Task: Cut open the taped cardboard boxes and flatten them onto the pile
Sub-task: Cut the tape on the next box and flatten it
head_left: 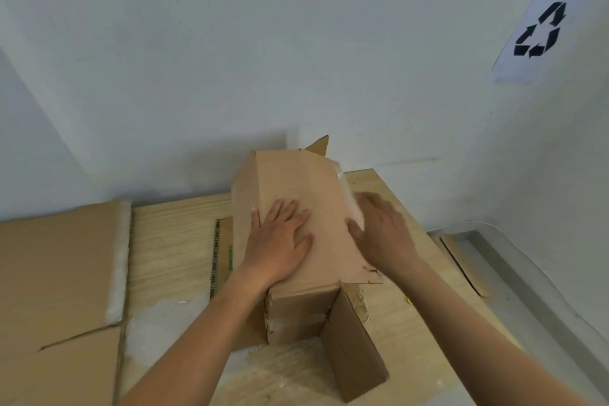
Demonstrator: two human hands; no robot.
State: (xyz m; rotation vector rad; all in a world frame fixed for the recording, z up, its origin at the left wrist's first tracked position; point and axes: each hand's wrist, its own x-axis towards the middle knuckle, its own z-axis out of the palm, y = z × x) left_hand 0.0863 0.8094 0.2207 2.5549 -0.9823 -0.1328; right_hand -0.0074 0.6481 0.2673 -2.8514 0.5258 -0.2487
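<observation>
A brown cardboard box lies on its side on the wooden table, its end flaps open toward me and clear tape hanging off its right edge. My left hand presses flat on the box's upper panel with fingers spread. My right hand rests against the box's right edge, fingers curled loosely over the torn tape side. One near flap sticks out toward me. A flattened cardboard sheet lies on the table to the left.
A white wall rises right behind the table, with a recycling sign at upper right. A strip of cardboard lies on the grey floor to the right. A patterned strip pokes out from under the box.
</observation>
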